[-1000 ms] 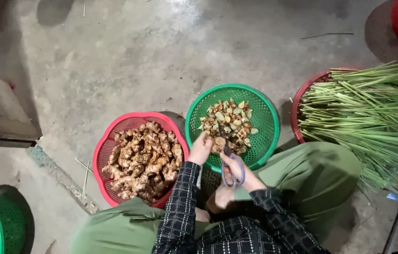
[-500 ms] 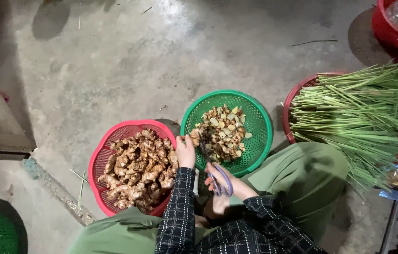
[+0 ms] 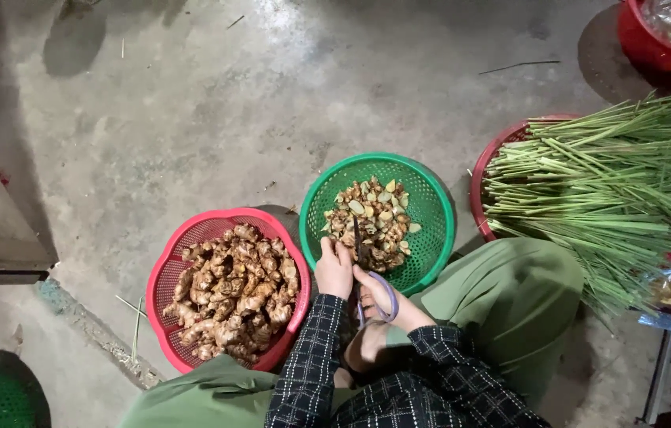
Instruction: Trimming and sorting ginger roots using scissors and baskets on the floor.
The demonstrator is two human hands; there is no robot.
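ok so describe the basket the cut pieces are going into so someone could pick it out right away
Start at the big bundle of green stalks on the right and move left to the two round plastic baskets on the concrete floor before the person's knees. It is the green basket, the farther one, holding pale cut pieces, with scissors at its near rim. Its neighbour is a red basket of whole knobbly roots.

L hand [image 3: 334,269] near centre, fingers curled shut, thumb side up, forearm in dark checked sleeve running back to the body. R hand [image 3: 379,297] just right of it, touching, fingers closed through purple loops. Both wrists bent fwd, elbows tucked between knees.
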